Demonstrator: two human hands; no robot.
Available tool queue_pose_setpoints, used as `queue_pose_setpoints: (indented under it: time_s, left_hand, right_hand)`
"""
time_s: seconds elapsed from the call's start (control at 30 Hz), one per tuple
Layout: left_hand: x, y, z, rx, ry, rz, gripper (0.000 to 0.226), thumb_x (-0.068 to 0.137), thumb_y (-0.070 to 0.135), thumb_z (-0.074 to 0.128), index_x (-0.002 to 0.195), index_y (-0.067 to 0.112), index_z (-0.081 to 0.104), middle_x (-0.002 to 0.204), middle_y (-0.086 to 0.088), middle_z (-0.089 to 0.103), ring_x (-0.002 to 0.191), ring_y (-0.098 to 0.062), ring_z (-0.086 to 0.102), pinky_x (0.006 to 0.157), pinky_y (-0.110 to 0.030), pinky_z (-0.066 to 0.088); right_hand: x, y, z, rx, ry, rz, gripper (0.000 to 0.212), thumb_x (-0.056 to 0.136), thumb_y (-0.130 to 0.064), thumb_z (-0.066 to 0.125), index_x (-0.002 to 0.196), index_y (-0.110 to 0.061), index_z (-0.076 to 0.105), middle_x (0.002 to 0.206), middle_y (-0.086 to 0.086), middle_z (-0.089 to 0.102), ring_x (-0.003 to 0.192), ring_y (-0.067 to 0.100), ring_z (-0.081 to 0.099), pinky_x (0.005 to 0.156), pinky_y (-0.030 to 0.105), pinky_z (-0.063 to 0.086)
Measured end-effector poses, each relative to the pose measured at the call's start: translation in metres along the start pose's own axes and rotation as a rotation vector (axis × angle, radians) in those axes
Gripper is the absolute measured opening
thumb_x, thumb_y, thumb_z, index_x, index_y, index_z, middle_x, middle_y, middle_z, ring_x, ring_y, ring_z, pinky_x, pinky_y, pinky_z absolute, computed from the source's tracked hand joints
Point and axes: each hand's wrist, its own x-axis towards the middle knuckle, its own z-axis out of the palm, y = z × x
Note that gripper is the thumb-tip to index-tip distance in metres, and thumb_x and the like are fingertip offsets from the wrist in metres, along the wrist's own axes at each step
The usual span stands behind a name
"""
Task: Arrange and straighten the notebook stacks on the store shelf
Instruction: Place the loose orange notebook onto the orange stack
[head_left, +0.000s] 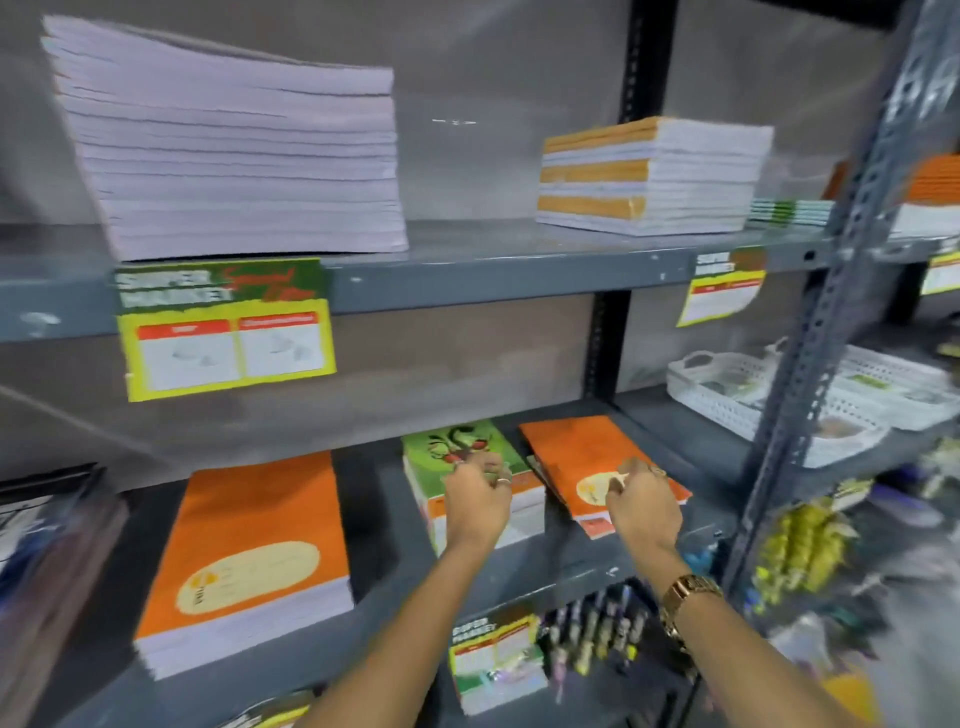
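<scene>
On the middle shelf (519, 577) lie three notebook stacks. A big orange-covered stack (249, 551) sits at the left. A green-covered stack (462, 447) is in the middle, and my left hand (478, 501) rests over its front, fingers curled. To the right a skewed orange stack (576, 452) lies askew, and my right hand (641, 501), with a gold watch on the wrist, hovers over its front cover with fingers curled. Whether either hand grips a notebook is unclear in the blur. On the upper shelf stand a tall white-edged stack (234, 156) and a shorter orange-and-white stack (649, 176).
Yellow-green price tags (226, 332) hang from the upper shelf edge. A grey perforated upright post (821, 332) stands at the right. White plastic baskets (753, 395) sit on the right of the middle shelf. Pens and small items hang below. Dark folders (47, 545) lie far left.
</scene>
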Motion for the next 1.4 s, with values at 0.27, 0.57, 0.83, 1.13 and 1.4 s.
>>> queue_pose_setpoints:
  time_s: [0.27, 0.57, 0.83, 1.13, 1.4]
  left_hand:
    - [0.010, 0.012, 0.107, 0.029, -0.191, -0.181, 0.030, 0.085, 0.005, 0.057, 0.114, -0.002, 0.059, 0.117, -0.020, 0.065, 0.110, -0.029, 0.059, 0.093, -0.034, 0.047]
    - [0.018, 0.009, 0.152, -0.173, -0.199, -0.642, 0.034, 0.089, 0.007, 0.046, 0.120, 0.000, 0.054, 0.124, -0.020, 0.060, 0.110, -0.035, 0.058, 0.092, -0.037, 0.050]
    - [0.029, 0.002, 0.152, -0.437, -0.186, -0.849, 0.024, 0.089, 0.007, 0.054, 0.110, -0.004, 0.057, 0.120, -0.019, 0.062, 0.104, -0.037, 0.062, 0.085, -0.038, 0.052]
    - [0.031, 0.011, 0.149, -0.551, -0.169, -0.704, 0.027, 0.094, 0.001, 0.037, 0.114, 0.000, 0.055, 0.118, -0.019, 0.064, 0.083, -0.031, 0.070, 0.073, -0.031, 0.056]
    - [0.030, 0.034, 0.116, -0.666, -0.087, -0.614, 0.028, 0.087, -0.009, 0.038, 0.070, 0.011, 0.045, 0.102, -0.021, 0.063, 0.090, -0.038, 0.066, 0.075, -0.034, 0.055]
  right_hand:
    - [0.056, 0.064, 0.004, -0.069, -0.164, 0.172, 0.038, 0.091, -0.026, 0.056, 0.116, 0.002, 0.054, 0.122, 0.023, 0.058, 0.113, 0.036, 0.056, 0.092, 0.041, 0.049]
    - [0.083, 0.087, 0.026, -0.059, -0.294, 0.276, 0.048, 0.087, -0.040, 0.056, 0.112, 0.002, 0.061, 0.126, 0.020, 0.054, 0.120, 0.033, 0.047, 0.096, 0.038, 0.046]
    - [0.098, 0.092, 0.023, 0.044, -0.346, 0.365, 0.037, 0.081, -0.032, 0.066, 0.098, 0.000, 0.065, 0.116, 0.019, 0.064, 0.112, 0.033, 0.056, 0.087, 0.034, 0.050]
    - [0.100, 0.091, 0.020, 0.284, -0.333, 0.503, 0.015, 0.084, -0.015, 0.058, 0.090, -0.002, 0.058, 0.094, 0.016, 0.058, 0.092, 0.033, 0.059, 0.084, 0.038, 0.053]
    - [0.089, 0.072, -0.006, 1.060, -0.243, 0.841, 0.012, 0.082, 0.014, 0.060, 0.078, 0.006, 0.052, 0.099, 0.023, 0.056, 0.069, 0.025, 0.058, 0.067, 0.031, 0.056]
